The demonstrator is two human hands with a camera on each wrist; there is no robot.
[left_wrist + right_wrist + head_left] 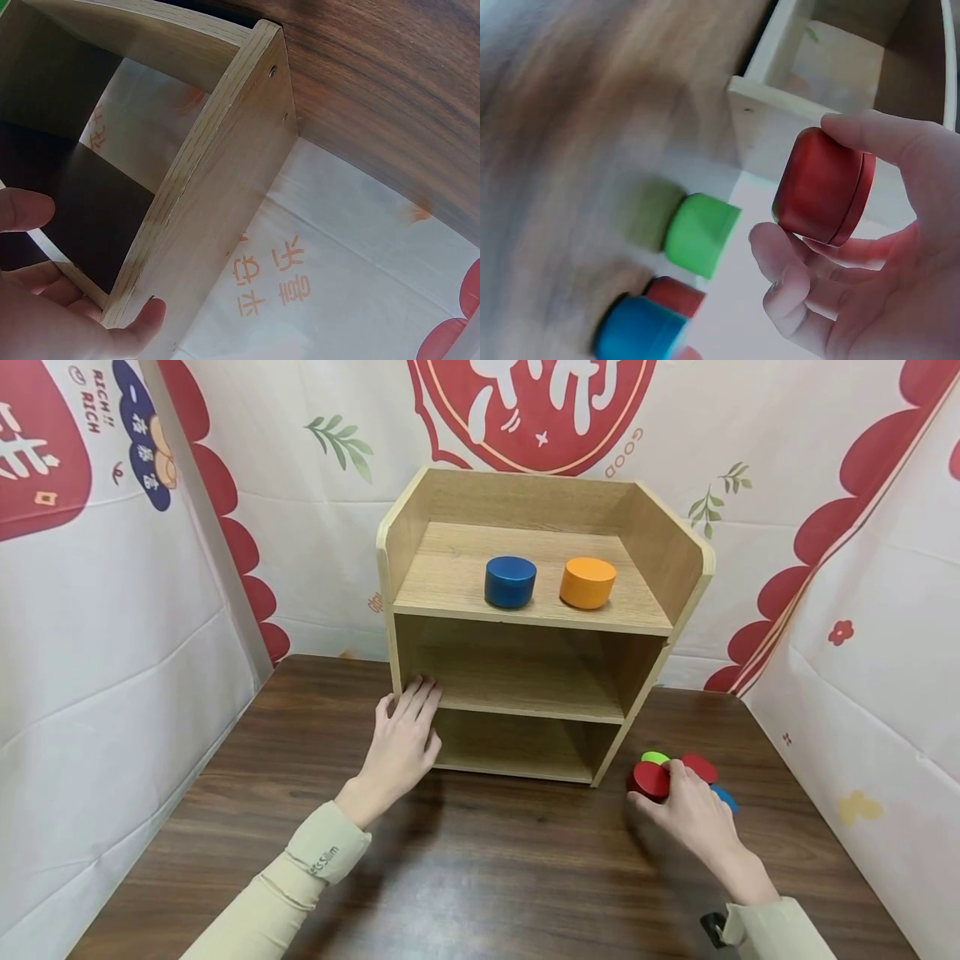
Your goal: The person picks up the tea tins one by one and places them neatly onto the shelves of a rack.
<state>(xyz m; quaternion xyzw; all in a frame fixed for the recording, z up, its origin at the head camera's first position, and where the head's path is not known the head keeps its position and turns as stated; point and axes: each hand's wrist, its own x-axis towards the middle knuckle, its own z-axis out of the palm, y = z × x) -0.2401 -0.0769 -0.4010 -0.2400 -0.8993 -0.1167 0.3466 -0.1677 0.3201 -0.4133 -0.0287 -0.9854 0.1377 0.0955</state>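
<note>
My right hand pinches a round red tin between thumb and fingers, just off the shelf's right side. Beyond and beside that hand are a green tin, a second red tin and a light blue tin, partly covered in the head view. My left hand grips the wooden shelf at its left side panel, some fingers inside and one on the outer face. On the top board stand a dark blue tin and an orange tin, side by side.
The shelf stands towards the back of a dark wood table. Printed cloth hangs behind it and on both sides. Two lower compartments face me, and raised panels edge the top board.
</note>
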